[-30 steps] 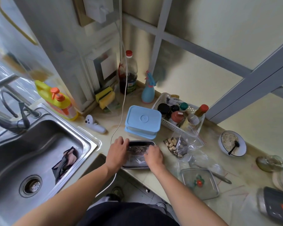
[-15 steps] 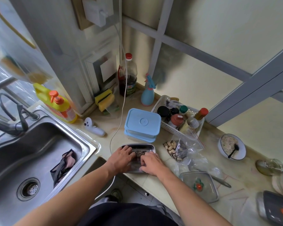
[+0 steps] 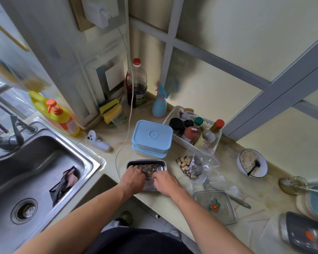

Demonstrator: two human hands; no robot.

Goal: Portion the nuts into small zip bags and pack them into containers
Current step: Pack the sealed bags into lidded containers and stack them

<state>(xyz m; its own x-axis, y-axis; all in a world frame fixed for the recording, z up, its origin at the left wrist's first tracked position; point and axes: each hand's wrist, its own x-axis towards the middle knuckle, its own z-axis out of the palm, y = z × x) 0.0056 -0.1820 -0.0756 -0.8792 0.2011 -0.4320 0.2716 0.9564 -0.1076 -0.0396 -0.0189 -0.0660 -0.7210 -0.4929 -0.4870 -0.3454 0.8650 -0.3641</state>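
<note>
Reaching: 2 hands [image 3: 134, 177] (fingers curled) inside steel tray [image 3: 161, 165], lengthwise left-right.

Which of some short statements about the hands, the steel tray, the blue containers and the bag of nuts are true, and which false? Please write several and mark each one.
1. Both hands, left hand and right hand, are at the steel tray. True.
2. The blue containers stand open. False: the lids are on, and they are stacked.
3. The bag of nuts lies right of the tray. True.
4. The cloth lies on the counter. False: it is in the sink.
5. The white bowl has a dark spoon in it. True.
</note>
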